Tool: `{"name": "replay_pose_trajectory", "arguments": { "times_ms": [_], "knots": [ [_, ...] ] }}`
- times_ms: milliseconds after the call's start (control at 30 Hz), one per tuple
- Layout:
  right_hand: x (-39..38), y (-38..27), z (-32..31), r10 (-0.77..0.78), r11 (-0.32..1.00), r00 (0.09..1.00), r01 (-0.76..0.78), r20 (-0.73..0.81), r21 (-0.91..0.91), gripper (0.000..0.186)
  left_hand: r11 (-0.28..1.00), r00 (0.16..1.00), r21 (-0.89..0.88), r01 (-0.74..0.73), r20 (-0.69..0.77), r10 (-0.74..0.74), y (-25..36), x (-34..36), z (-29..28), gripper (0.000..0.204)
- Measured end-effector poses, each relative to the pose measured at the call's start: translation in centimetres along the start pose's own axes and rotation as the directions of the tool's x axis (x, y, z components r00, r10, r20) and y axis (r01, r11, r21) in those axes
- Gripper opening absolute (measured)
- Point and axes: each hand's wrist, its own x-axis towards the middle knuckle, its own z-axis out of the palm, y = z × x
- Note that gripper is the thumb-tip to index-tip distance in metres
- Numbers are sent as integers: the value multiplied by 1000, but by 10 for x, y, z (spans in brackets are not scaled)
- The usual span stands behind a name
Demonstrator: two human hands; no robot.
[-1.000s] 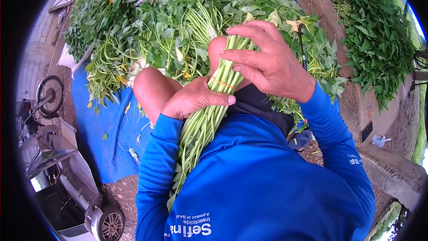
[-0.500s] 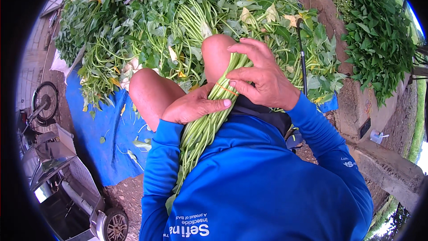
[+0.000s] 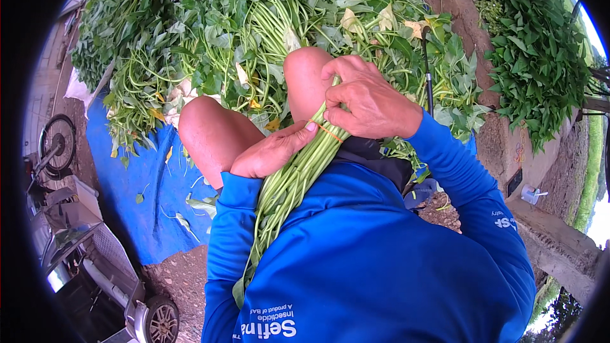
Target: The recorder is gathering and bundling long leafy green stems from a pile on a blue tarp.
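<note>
A bunch of water spinach [image 3: 284, 192], long pale green stems, lies slantwise across my lap against my blue shirt. Its leafy end hangs down beside my left sleeve. An orange rubber band [image 3: 331, 133] circles the stems near their upper end. My left hand [image 3: 270, 155] is closed around the bunch just below the band, thumb on top; its other fingers are mostly hidden under the stems. At the stem ends, my right hand [image 3: 376, 100] grips with bent fingers, the fingertips close to the band and partly covering the stems.
A large heap of loose water spinach [image 3: 210, 44] spreads on a blue tarp [image 3: 121, 190] beyond my knees. A thin black rod [image 3: 429, 82] stands right of my right hand. More greens [image 3: 540, 57] lie far right. A wheeled vehicle [image 3: 101, 279] is at lower left.
My right hand has curled its fingers inward over the stem ends, where they were more stretched out before. My left thumb has shifted up toward the rubber band.
</note>
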Motion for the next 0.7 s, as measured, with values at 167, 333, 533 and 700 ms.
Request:
{"name": "replay_pose_trajectory", "arguments": {
  "times_ms": [167, 333, 533, 700],
  "knots": [
    [-18, 17, 7, 99, 971, 995, -104, 34, 216, 29, 996, 990, -31, 89, 111, -85, -4, 1, 2, 77],
    [-21, 15, 13, 200, 975, 975, -189, -93, 117, 46, 998, 998, 58, 7, 69, -11, 14, 7, 8, 77],
    [-55, 25, -6, 653, 432, 739, -187, -163, 882, 71, 976, 992, -184, -120, -52, 113, 21, -28, -23, 79],
    [24, -46, 26, 44, 129, 986, 152, -159, 980, 121, 941, 964, -306, -145, 170, 204, 59, -41, -23, 88]
  ]
}}
